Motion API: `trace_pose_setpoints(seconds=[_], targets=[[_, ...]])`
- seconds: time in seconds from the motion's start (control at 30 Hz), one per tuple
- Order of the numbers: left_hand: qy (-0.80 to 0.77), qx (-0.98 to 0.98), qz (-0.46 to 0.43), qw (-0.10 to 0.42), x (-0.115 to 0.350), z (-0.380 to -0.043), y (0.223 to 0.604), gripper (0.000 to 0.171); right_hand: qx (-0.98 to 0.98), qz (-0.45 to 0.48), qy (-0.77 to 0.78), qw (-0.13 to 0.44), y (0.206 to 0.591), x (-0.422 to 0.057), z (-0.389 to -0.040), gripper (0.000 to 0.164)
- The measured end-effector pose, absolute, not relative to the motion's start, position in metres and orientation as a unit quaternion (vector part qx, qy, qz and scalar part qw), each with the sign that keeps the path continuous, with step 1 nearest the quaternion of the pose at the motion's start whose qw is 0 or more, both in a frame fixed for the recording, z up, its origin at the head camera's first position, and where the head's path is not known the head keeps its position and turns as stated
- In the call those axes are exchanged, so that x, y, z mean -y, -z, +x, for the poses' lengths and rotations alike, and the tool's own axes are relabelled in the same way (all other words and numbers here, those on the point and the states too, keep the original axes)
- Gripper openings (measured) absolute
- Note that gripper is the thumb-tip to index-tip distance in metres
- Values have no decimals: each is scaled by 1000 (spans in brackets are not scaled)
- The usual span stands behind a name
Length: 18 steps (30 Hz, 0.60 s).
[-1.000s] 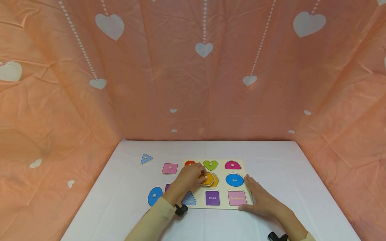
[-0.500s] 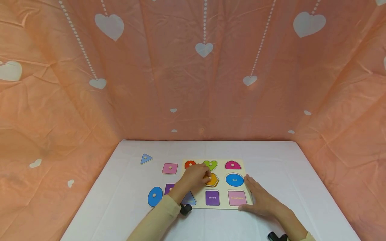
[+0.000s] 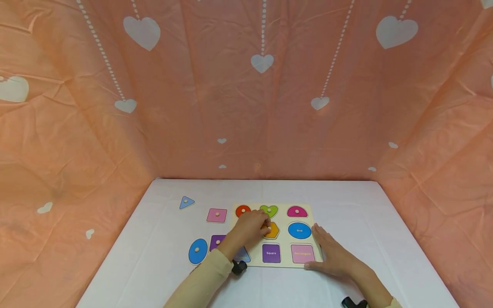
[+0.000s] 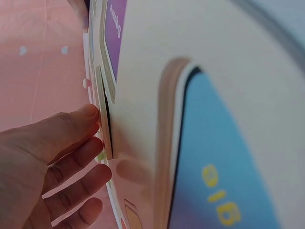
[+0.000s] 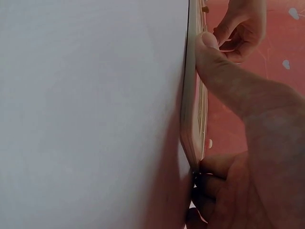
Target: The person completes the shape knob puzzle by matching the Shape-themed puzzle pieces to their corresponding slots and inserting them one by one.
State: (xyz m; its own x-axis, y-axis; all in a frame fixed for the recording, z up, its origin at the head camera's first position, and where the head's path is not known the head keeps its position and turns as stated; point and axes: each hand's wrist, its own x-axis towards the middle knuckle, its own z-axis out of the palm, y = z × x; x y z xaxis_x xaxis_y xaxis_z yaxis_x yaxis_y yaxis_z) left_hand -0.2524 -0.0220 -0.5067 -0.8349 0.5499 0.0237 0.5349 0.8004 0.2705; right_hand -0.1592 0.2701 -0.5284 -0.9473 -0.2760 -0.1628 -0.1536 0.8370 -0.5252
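Note:
In the head view my left hand [image 3: 252, 229] pinches at the knob of a yellow hexagon puzzle piece [image 3: 274, 231], which lies over the middle of the cream puzzle board [image 3: 285, 244]. The left wrist view has the thumb and fingers [image 4: 88, 112] close to the board's face. My right hand [image 3: 337, 254] holds the board's near right corner, with the thumb at the front edge and the fingers along the right edge. A red circle piece [image 3: 242, 210], a green heart piece [image 3: 268, 210] and a magenta half-circle piece [image 3: 297, 211] sit in the back row.
Left of the board lie a light blue triangle piece [image 3: 186, 202], a pink rectangle piece [image 3: 217, 215], a blue oval piece [image 3: 198, 251] and a purple square piece [image 3: 216, 242]. Printed slots for the oval [image 3: 299, 230], square [image 3: 271, 253] and rectangle [image 3: 303, 253] show on the board.
My left hand has moved slightly right with the yellow hexagon piece, which has gone from sitting offset over its slot to lining up with it. The right hand has stayed in place.

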Motion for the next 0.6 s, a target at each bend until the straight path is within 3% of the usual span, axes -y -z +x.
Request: trace_pose_setpoints(seconds=[0.6], targets=[[-117,-952,282,23,20,-251,511,16,-952,-113,260,117,530,-270,-160,129]])
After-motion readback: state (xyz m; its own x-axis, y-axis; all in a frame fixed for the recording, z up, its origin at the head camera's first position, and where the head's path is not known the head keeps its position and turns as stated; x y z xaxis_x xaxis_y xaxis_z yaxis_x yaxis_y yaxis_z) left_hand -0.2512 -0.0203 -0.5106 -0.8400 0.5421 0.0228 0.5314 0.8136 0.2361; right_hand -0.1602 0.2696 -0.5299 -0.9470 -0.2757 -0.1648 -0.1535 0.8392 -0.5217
